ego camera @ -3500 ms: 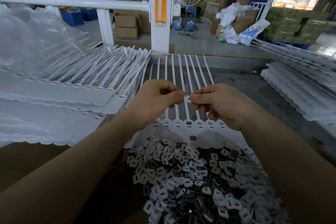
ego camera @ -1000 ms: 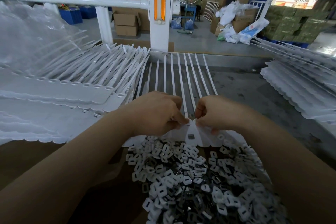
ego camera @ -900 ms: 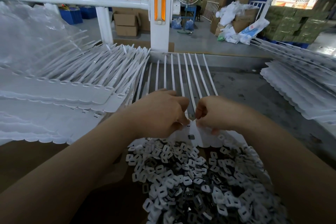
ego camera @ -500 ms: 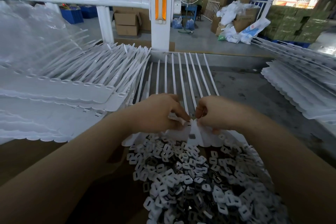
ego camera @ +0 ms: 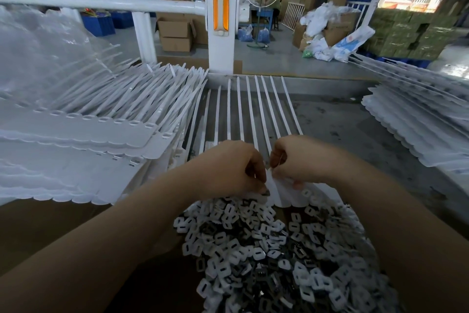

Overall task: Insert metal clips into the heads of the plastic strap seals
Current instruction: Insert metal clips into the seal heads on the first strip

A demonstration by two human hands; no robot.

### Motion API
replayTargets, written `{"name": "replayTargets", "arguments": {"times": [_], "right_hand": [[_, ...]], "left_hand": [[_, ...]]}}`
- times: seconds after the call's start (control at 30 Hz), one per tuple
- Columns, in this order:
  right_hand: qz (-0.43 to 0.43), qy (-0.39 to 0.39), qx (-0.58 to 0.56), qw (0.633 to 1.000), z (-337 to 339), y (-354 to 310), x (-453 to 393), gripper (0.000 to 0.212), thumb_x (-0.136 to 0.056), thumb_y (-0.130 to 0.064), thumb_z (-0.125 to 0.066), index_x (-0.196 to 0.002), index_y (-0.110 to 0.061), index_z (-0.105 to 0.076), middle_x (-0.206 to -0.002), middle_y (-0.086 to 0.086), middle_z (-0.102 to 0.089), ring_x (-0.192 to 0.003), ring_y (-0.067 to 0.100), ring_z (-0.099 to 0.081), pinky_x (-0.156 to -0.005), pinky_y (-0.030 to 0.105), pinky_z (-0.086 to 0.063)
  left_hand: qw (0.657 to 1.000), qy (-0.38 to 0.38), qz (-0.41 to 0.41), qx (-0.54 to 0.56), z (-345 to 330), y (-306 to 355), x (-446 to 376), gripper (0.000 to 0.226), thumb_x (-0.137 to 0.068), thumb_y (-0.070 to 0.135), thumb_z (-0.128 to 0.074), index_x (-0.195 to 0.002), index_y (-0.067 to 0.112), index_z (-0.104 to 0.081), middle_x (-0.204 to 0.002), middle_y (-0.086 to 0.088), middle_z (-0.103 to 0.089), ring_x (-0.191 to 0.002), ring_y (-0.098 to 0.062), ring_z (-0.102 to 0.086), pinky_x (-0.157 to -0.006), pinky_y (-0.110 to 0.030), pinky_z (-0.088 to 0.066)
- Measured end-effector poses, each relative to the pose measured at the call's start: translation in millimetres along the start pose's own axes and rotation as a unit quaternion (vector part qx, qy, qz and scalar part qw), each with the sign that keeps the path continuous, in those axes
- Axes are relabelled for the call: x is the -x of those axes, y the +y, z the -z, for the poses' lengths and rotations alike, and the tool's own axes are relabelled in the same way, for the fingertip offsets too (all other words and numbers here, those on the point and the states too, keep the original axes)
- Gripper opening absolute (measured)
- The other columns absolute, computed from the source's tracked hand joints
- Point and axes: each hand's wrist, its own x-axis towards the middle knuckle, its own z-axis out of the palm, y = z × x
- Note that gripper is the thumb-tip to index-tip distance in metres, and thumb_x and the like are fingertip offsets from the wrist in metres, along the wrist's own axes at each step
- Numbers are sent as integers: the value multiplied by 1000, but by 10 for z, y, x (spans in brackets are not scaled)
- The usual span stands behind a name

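Note:
A joined sheet of white plastic strap seals [ego camera: 253, 107] lies in front of me, straps pointing away, its head end [ego camera: 281, 192] folded up between my hands. My left hand [ego camera: 229, 168] has its fingers curled at the sheet's head end; a small dark metal clip [ego camera: 265, 193] shows at its fingertips. My right hand [ego camera: 295, 159] pinches the sheet's head end from the right. The seal heads themselves are hidden by both hands. A heap of loose white and dark clips [ego camera: 274, 249] fills the space below my wrists.
Stacked sheets of strap seals [ego camera: 83, 135] lie on the left, with clear plastic bags [ego camera: 43, 58] behind. More stacked sheets [ego camera: 418, 130] lie on the right. A white railing post with an orange reflector [ego camera: 221, 18] stands behind the grey table [ego camera: 337, 122].
Both hands came down from pinching a clip above the straps to the sheet's head end. Over the last second they stay there, moving only slightly closer together.

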Motion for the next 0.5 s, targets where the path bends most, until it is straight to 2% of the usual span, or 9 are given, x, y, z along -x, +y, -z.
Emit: {"name": "replayTargets", "arguments": {"times": [0.17, 0.23, 0.3, 0.4, 0.5], "right_hand": [[-4, 1, 0, 1000, -1, -16, -7, 22, -92, -9, -62, -78, -25, -54, -90, 2, -64, -57, 13, -65, -52, 23, -54], [-5, 1, -9, 1000, -5, -25, -4, 22, -91, -7, -61, -79, -23, -55, -88, 4, -65, -56, 14, -65, -55, 25, -56], [-7, 0, -14, 1000, -8, -28, 1, 17, -91, -5, -60, -82, -20, -58, -89, 7, -67, -62, 17, -68, -61, 30, -60], [-7, -2, -12, 1000, -15, -28, 5, 8, -92, -6, -61, -92, -13, -63, -94, 12, -69, -72, 22, -71, -69, 37, -62], [-6, 0, -22, 1000, -15, -25, 13, 11, -91, -6, -61, -87, -16, -62, -94, 11, -68, -71, 21, -69, -66, 33, -61]], "left_hand": [[998, -20, -16, -49, -28, 82, 2, 9, -86, 30, -68, -95, 31, -69, -88, 17, -62, -78, 3, -59, -69, -12, -49], [997, -23, -20, -66, -35, 99, 12, 14, -85, 34, -67, -98, 30, -68, -91, 15, -61, -80, 0, -57, -71, -17, -49], [997, -28, -17, -73, -33, 115, 16, 17, -84, 40, -69, -97, 30, -67, -89, 16, -60, -77, 2, -56, -67, -16, -46], [998, -49, 0, -46, -44, 124, 6, 15, -85, 37, -70, -96, 28, -69, -83, 17, -61, -73, 7, -57, -64, -9, -45], [998, -65, 7, -6, -29, 145, 10, 5, -86, 31, -71, -87, 30, -66, -74, 17, -61, -64, 14, -57, -51, -2, -41]]}}
